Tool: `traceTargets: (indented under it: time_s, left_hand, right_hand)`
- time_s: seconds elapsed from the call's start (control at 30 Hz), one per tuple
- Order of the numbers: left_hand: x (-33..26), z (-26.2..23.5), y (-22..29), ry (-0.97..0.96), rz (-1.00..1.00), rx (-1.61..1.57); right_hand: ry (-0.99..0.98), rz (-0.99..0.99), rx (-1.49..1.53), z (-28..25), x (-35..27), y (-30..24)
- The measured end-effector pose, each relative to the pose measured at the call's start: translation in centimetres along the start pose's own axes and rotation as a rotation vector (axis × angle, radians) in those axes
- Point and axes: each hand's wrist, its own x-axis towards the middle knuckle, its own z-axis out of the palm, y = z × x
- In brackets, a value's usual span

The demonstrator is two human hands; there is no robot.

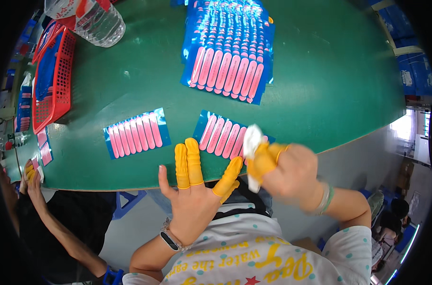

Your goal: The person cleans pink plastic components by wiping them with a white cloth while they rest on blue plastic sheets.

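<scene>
A blue sheet carrying a row of pink, round-ended strips (221, 135) lies near the table's front edge. My left hand (193, 209), in yellow finger cots, has its fingers spread, with the tips at the near edge of this sheet. My right hand (292, 173) also wears yellow finger cots and is somewhat blurred. It grips a wadded white cloth (252, 140) over the sheet's right end, which is partly hidden. To the left lies a similar sheet of pink strips (136, 133), untouched by either hand.
On the green table (320, 71), a stack of similar sheets (227, 73) stands farther back. A red basket (61, 78) and a clear plastic cup (101, 28) are at the left. Beyond the basket, a co-worker's hands (32, 178) work at the table edge.
</scene>
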Motion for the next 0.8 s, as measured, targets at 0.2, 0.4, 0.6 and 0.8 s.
traceTargets:
  time_s: [0.2, 0.4, 0.6, 0.8]
  left_hand:
    - [-0.3, -0.1, 0.1, 0.005, 0.009, 0.004]
    - [-0.1, -0.1, 0.2, 0.008, -0.011, 0.078]
    - [-0.1, 0.5, -0.1, 0.037, 0.038, 0.006]
    - [-0.3, 0.6, -0.1, 0.057, 0.011, -0.054]
  right_hand:
    - [-0.029, 0.253, 0.105, -0.2, -0.3, 1.4]
    - [-0.097, 0.328, 0.26, -1.2, -2.4, -2.7]
    - [-0.14, 0.588, 0.629, -2.0, -3.1, -1.6]
    - [0.524, 0.955, 0.974, -1.2, -1.7, 1.3]
